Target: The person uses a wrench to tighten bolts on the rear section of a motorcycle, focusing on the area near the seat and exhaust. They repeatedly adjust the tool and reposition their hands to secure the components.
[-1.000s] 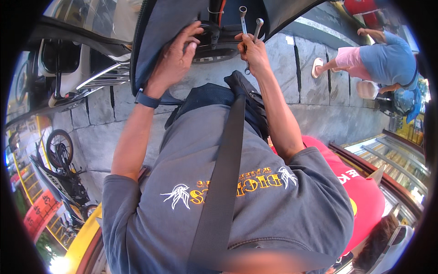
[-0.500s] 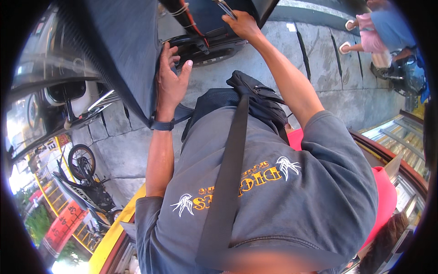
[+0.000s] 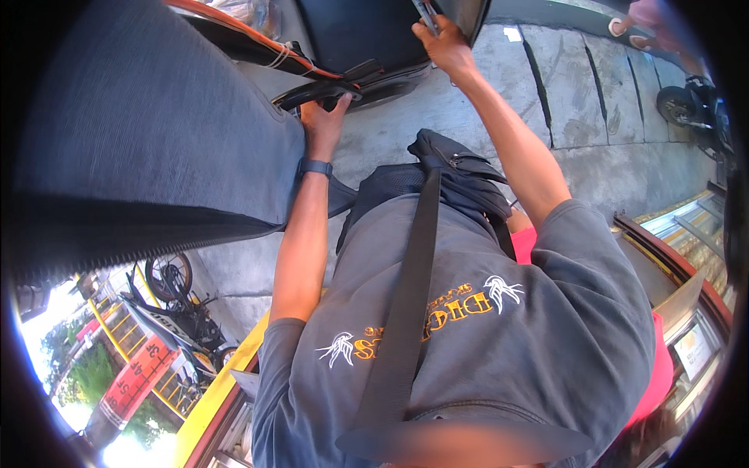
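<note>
Orange-yellow lettering runs upside down across my grey shirt (image 3: pixel 484 374), between two white birds, with one wide black strap (image 3: pixel 402 292) covering part of it; a red board (image 3: pixel 140 378) at lower left carries dark printed marks. At the top of the view I have my right hand (image 3: pixel 446 48) closed around a silver wrench (image 3: pixel 424 11), slim and shiny, its upper end cut off, so I cannot tell whether it is one or two. My left hand (image 3: pixel 324 115) is at a black curved bar (image 3: pixel 300 97), smooth and rounded, below one black panel (image 3: pixel 343 31); my thumb lies against it, but most of my fingers are hidden and I cannot tell whether they grip. An orange cable (image 3: pixel 246 30) with pale ties runs down toward the bar. I count two motorcycles, one at left (image 3: pixel 183 320) and one at right (image 3: pixel 694 109).
</note>
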`<state>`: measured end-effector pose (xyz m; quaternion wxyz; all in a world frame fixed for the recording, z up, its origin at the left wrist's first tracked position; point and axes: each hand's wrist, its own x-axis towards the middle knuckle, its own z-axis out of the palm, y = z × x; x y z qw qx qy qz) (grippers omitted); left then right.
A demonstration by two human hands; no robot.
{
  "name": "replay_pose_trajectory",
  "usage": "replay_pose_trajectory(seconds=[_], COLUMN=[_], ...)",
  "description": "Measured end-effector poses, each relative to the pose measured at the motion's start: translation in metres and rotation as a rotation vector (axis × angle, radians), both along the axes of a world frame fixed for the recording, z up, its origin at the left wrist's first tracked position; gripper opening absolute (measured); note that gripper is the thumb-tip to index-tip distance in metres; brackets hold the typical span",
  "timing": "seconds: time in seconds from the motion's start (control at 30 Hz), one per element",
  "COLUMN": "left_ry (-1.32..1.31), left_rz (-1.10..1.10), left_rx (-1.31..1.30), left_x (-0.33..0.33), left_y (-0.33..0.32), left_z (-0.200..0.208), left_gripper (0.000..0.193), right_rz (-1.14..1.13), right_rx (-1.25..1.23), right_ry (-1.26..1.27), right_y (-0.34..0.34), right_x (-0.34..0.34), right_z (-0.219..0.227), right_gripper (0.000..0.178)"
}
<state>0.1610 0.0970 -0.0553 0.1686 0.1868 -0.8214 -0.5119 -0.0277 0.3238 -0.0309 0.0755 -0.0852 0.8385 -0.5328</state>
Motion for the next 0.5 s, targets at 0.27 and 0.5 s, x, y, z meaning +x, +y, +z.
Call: replay_pose_trajectory(seconds=[0.27,0.5], left_ry=[-0.011,-0.094], left_rz=[0.046,0.074], left_rx=[-0.431,-0.522], left_x=[-0.006,-0.010], left_y=[-0.004,-0.012], left_z=[0.011,0.003], left_gripper=[0.028,0.040], right_rz=[-0.013,0.070], right_rx=[-0.055,-0.271], right_ry=[0.266,0.615], right_y=[0.007,-0.048], right_x=[-0.033,-0.096], right_z=[0.009,0.067], right_gripper=[0.034,0.024])
